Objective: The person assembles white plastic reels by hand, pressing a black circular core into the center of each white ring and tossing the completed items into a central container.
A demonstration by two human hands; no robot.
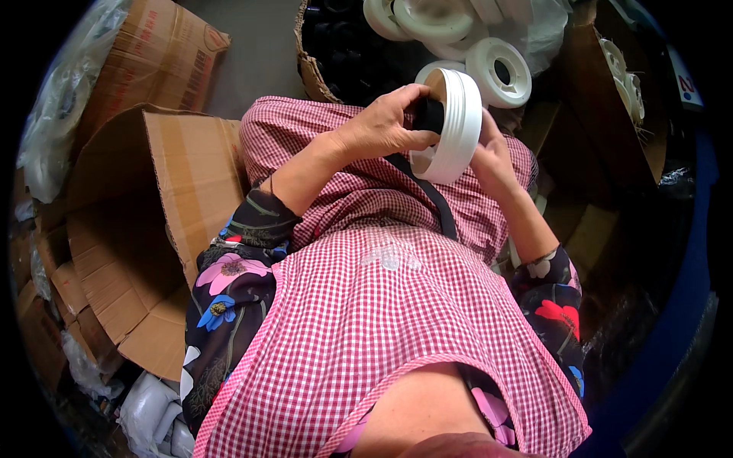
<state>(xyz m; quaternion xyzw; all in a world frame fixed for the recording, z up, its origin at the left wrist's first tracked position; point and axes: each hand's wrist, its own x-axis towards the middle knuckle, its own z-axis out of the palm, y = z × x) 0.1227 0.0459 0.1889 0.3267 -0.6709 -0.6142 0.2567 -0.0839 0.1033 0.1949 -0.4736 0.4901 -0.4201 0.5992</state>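
Observation:
Above my lap, I hold a white plastic ring (461,126) on edge, with ridges like a screw thread around its outside. My left hand (385,124) is closed with thumb and fingers around a black round part (430,116) at the ring's left opening. Whether that part is fixed to the ring, I cannot tell. On the other side, my right hand (495,156) grips the ring from the right. Some of its fingers are hidden behind the ring.
Beyond my knees stands a box of black parts (351,57). White round parts (498,72) lie beside and over it. An opened cardboard box (122,244) sits at my left, a closed carton (164,53) behind it. At far right, another box (611,99) holds white parts.

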